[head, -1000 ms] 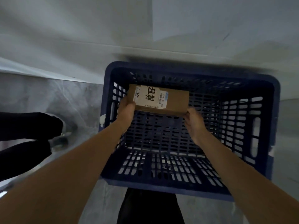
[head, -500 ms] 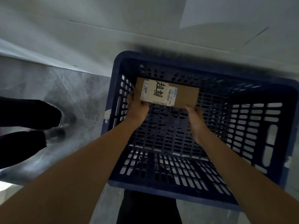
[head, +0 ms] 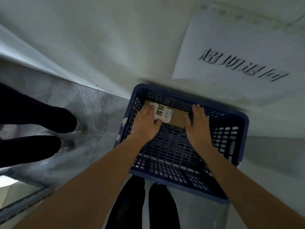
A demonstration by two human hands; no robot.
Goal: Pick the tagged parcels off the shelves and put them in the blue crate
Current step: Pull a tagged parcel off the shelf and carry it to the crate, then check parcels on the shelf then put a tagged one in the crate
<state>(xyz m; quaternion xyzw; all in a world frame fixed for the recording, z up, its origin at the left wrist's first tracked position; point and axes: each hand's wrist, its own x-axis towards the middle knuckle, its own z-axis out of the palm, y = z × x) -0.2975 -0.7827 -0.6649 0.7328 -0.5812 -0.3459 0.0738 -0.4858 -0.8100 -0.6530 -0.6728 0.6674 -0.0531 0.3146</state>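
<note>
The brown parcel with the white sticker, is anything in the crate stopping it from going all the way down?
Nothing visible is in the way. The brown parcel is already low inside the blue crate, in its far left corner. The left hand and right hand are at its two ends. No other thing shows on the crate's slotted bottom.

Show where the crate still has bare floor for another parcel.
Crowded: the far left corner of the blue crate, where the cardboard parcel sits between the left hand and right hand. Free: the mesh floor toward the near and right walls.
</note>
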